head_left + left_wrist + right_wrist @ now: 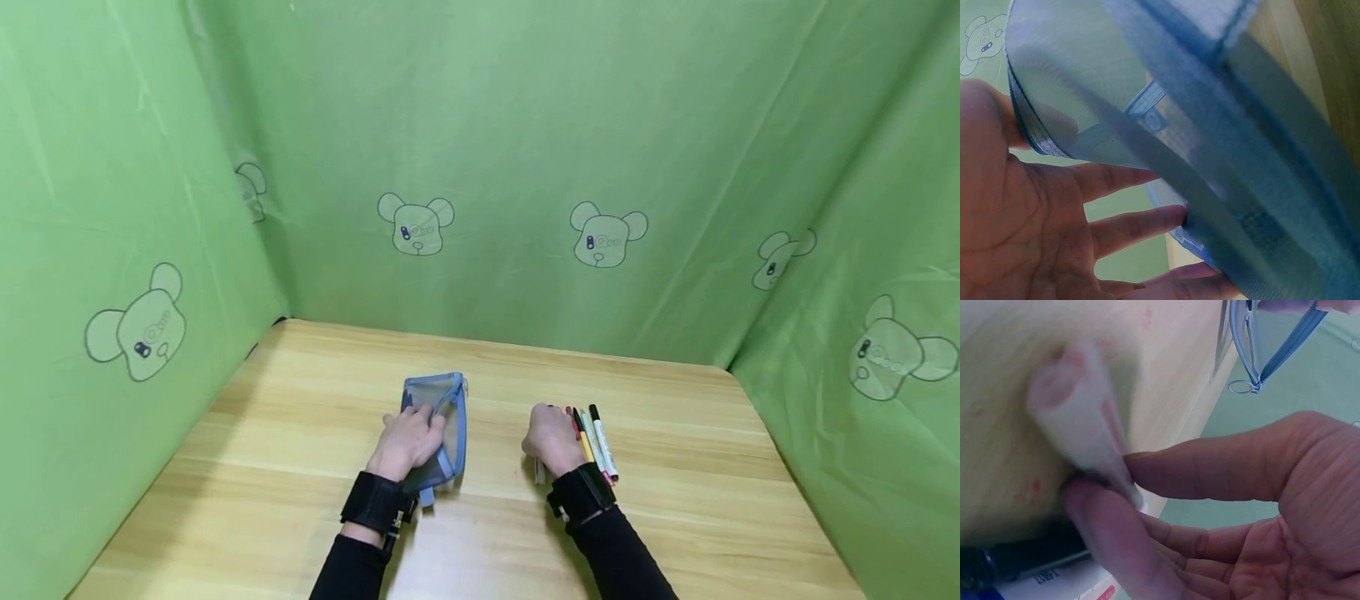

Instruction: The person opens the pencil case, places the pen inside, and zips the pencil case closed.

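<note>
My left hand (pixel 407 442) holds a blue-edged mesh pencil case (pixel 460 433) on the left of the table. In the left wrist view, the thumb is at one edge of the pencil case (pixel 1222 106) while the fingers reach along its side. A zipper runs along the case. My right hand (pixel 553 437) pinches a whitish, pen-like stick (pixel 1082 406) with a pinkish end between thumb and forefinger. The stick (pixel 539 471) pokes out below the hand in the head view. Right beside that hand lie several pens and markers (pixel 602 442), one with a black cap.
A light wood-grain table (pixel 300 400) carries everything. Green cloth walls (pixel 510 100) with printed bear heads enclose it at the back and both sides.
</note>
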`<act>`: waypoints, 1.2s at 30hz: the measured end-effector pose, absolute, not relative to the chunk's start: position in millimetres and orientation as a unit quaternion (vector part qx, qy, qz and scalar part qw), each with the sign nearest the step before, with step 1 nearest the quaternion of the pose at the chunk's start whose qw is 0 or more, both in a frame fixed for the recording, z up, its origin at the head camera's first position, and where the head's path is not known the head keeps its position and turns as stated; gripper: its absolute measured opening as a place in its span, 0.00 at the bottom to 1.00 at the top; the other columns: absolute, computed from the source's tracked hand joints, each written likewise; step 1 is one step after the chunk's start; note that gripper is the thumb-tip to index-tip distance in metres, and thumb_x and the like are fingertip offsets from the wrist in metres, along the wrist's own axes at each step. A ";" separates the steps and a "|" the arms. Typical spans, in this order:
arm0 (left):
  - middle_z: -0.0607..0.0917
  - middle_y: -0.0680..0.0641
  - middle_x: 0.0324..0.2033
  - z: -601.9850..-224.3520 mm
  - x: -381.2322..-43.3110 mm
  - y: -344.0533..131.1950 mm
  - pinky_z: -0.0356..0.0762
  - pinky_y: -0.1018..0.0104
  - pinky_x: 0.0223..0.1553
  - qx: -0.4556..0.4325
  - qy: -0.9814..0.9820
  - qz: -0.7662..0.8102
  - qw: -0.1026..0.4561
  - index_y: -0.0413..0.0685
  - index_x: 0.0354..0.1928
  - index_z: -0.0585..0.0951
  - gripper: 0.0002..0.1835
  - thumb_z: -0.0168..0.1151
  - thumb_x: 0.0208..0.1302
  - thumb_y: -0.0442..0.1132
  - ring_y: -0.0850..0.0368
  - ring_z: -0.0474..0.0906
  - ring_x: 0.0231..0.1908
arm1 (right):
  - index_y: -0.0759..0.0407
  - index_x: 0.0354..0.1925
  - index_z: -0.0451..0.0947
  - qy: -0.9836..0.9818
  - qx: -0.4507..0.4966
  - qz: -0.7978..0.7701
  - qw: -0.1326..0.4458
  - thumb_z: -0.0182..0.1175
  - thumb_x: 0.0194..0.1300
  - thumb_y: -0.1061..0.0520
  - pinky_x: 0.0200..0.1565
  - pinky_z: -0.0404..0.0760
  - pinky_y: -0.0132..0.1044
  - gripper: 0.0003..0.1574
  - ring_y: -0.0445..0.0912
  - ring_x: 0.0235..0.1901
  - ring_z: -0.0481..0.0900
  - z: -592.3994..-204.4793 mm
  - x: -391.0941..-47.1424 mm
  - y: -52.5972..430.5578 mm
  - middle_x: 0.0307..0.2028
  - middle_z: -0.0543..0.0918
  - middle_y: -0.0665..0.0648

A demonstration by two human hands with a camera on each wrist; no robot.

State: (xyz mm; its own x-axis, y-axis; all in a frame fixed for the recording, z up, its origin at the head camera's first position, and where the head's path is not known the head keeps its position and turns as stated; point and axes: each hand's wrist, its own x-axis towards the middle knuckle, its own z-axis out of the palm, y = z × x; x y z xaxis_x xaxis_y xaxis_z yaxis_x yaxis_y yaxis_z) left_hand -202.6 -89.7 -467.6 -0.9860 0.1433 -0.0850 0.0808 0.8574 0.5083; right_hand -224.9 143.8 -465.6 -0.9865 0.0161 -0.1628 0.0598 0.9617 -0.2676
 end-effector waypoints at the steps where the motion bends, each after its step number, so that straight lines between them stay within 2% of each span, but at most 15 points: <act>1: 0.74 0.30 0.67 -468.0 -202.7 -89.5 0.59 0.28 0.66 0.058 0.962 0.261 0.061 0.33 0.67 0.74 0.31 0.36 0.77 0.48 0.32 0.69 0.69 | 0.61 0.21 0.74 0.987 0.017 -0.137 0.079 0.65 0.51 0.66 0.29 0.75 0.39 0.09 0.52 0.28 0.76 -465.4 -225.0 144.2 0.28 0.81 0.62; 5: 0.74 0.30 0.67 -468.5 -202.4 -88.9 0.60 0.28 0.65 0.058 0.962 0.259 0.063 0.33 0.67 0.74 0.30 0.36 0.77 0.47 0.31 0.69 0.69 | 0.58 0.18 0.71 0.985 0.019 -0.149 0.089 0.66 0.53 0.64 0.30 0.77 0.40 0.14 0.50 0.24 0.77 -465.6 -225.8 146.1 0.25 0.80 0.60; 9: 0.74 0.29 0.67 -469.1 -203.2 -88.4 0.60 0.28 0.65 0.059 0.961 0.262 0.064 0.33 0.67 0.74 0.30 0.37 0.77 0.47 0.31 0.69 0.69 | 0.55 0.14 0.67 0.983 0.024 -0.164 0.085 0.62 0.53 0.65 0.35 0.77 0.41 0.18 0.49 0.20 0.77 -462.5 -227.0 147.9 0.17 0.77 0.56; 11: 0.74 0.29 0.68 -469.3 -203.5 -88.2 0.59 0.28 0.66 0.059 0.961 0.262 0.065 0.33 0.67 0.73 0.31 0.36 0.77 0.48 0.31 0.69 0.69 | 0.55 0.12 0.67 0.979 0.025 -0.184 0.086 0.59 0.53 0.66 0.32 0.77 0.38 0.19 0.49 0.16 0.80 -458.9 -227.1 148.0 0.14 0.80 0.57; 16: 0.74 0.30 0.68 -469.7 -204.0 -87.9 0.61 0.29 0.65 0.057 0.963 0.257 0.063 0.34 0.67 0.74 0.30 0.36 0.77 0.48 0.32 0.69 0.69 | 0.56 0.09 0.68 0.966 0.023 -0.238 0.095 0.54 0.54 0.69 0.16 0.64 0.29 0.21 0.49 0.10 0.82 -446.4 -228.5 146.4 0.11 0.83 0.61; 18: 0.75 0.30 0.67 -469.1 -204.3 -87.9 0.62 0.30 0.64 0.057 0.964 0.253 0.061 0.33 0.67 0.74 0.30 0.37 0.77 0.47 0.31 0.70 0.68 | 0.56 0.09 0.67 0.962 0.030 -0.256 0.093 0.53 0.53 0.70 0.14 0.60 0.29 0.21 0.49 0.10 0.81 -441.0 -229.7 145.5 0.11 0.82 0.61; 20: 0.75 0.30 0.67 -468.4 -204.9 -87.6 0.62 0.30 0.64 0.057 0.964 0.251 0.060 0.33 0.67 0.74 0.30 0.38 0.77 0.47 0.31 0.70 0.68 | 0.55 0.08 0.66 0.959 0.041 -0.267 0.085 0.53 0.51 0.71 0.14 0.60 0.29 0.21 0.47 0.09 0.79 -436.5 -231.4 144.2 0.10 0.82 0.60; 25: 0.75 0.30 0.67 -465.9 -205.3 -88.0 0.60 0.28 0.66 0.059 0.965 0.250 0.058 0.33 0.68 0.73 0.30 0.37 0.77 0.47 0.32 0.69 0.69 | 0.59 0.14 0.71 0.955 0.059 -0.282 0.077 0.54 0.49 0.71 0.18 0.64 0.31 0.13 0.48 0.14 0.77 -428.3 -237.2 137.2 0.13 0.82 0.58; 28: 0.74 0.30 0.68 -466.1 -204.3 -88.3 0.59 0.27 0.66 0.061 0.965 0.250 0.056 0.33 0.68 0.73 0.30 0.37 0.77 0.47 0.32 0.69 0.69 | 0.64 0.22 0.77 0.947 0.061 -0.303 0.084 0.55 0.50 0.71 0.16 0.64 0.31 0.07 0.53 0.18 0.83 -424.5 -239.7 131.7 0.15 0.84 0.58; 31: 0.74 0.31 0.68 -468.1 -203.7 -88.9 0.59 0.27 0.66 0.058 0.964 0.252 0.056 0.34 0.68 0.73 0.30 0.37 0.77 0.48 0.32 0.69 0.70 | 0.66 0.26 0.79 0.942 0.059 -0.320 0.084 0.56 0.51 0.71 0.14 0.65 0.29 0.05 0.52 0.19 0.82 -421.4 -242.5 126.4 0.19 0.84 0.59; 36: 0.74 0.30 0.68 -469.0 -204.3 -89.9 0.60 0.28 0.65 0.058 0.963 0.258 0.051 0.33 0.68 0.73 0.31 0.37 0.77 0.48 0.31 0.69 0.69 | 0.65 0.27 0.79 0.941 0.066 -0.322 0.076 0.57 0.51 0.71 0.13 0.66 0.28 0.05 0.45 0.16 0.72 -419.1 -247.9 117.9 0.23 0.83 0.59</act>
